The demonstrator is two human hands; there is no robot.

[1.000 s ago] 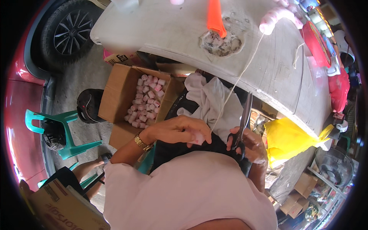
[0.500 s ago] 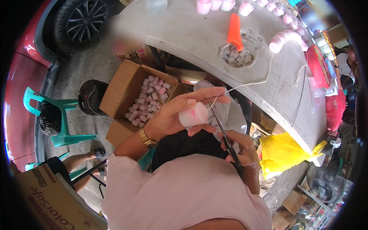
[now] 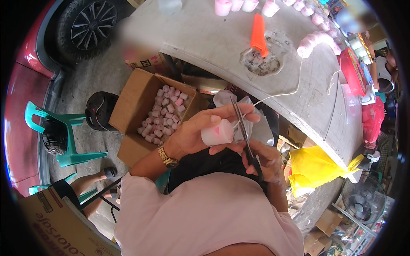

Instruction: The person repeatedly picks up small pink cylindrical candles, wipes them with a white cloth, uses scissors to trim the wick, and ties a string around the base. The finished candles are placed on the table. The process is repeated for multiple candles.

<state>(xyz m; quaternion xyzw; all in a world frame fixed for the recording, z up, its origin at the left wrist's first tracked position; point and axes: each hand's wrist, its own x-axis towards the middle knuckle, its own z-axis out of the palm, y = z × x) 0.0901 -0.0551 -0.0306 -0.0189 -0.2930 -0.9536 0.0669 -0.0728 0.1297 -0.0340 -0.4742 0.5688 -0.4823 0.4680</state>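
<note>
I see the left hand (image 3: 192, 130) cradling a pink-marked cup (image 3: 217, 132). The right hand (image 3: 268, 160) holds scissors (image 3: 242, 123), their handles partly hidden from me.

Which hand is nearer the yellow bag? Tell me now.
Right. The right hand, gripping the scissors, is left of the yellow bag; the left hand, holding a cup, is farther off that way.

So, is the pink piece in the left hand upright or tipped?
Tipped: the piece lies sideways in the left hand, one end facing the scissors.
</note>
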